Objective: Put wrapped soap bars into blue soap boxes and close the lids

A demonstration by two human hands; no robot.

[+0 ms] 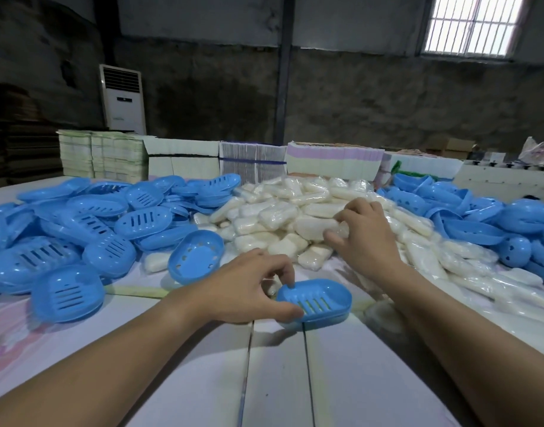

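Head view, item one: your left hand (249,283) pinches the near blue soap box (315,300) by its rim, likely steadying it on the table (276,380) for loading. Item two: your right hand (361,234) curls round a wrapped soap bar (318,228) in the far soap pile (295,204).

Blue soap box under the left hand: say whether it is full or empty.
Empty: the blue soap box shows its bare slotted bottom, no soap inside; the left hand grips its rim.
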